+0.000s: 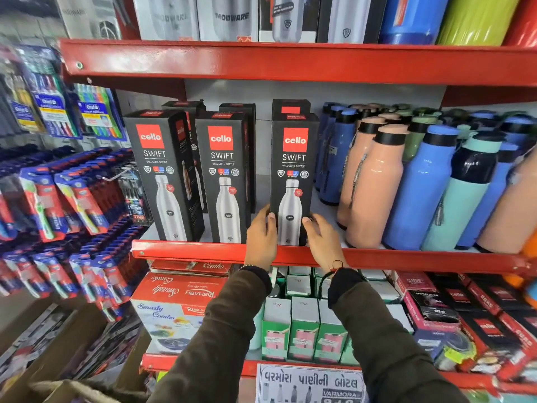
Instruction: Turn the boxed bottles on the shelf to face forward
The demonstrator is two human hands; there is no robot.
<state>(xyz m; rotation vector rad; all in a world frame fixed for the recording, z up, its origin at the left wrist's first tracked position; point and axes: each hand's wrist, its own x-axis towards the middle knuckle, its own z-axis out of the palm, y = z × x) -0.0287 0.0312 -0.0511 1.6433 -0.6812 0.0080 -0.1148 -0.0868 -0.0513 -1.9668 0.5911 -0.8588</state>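
Black card: we are looking at the right-hand box (pixel 292 181) of three boxed bottles at the front lip of the red shelf (pixel 189 251), its printed face turned towards us.
Left hand: we are pressing our left hand (pixel 261 241) against that box's lower left edge, fingers curled round the side.
Right hand: our right hand (pixel 322 242) is clasping the box's lower right corner, so the box is sitting pinched between both palms.
Arms: both dark sleeves are reaching up from below the shelf lip, wrists bent slightly inward towards the box.
Middle box: left of the held box, the middle box (pixel 223 178) is showing its front squarely.
Left box: further left, the left box (pixel 162 175) is standing a little turned, its side panel showing too.
Progress: we are judging the front row mostly done; the left box may want a small twist, and the boxes behind are too hidden to judge.
Neighbours: right of the held box, loose peach and blue bottles (pixel 374 184) are crowding the same shelf.
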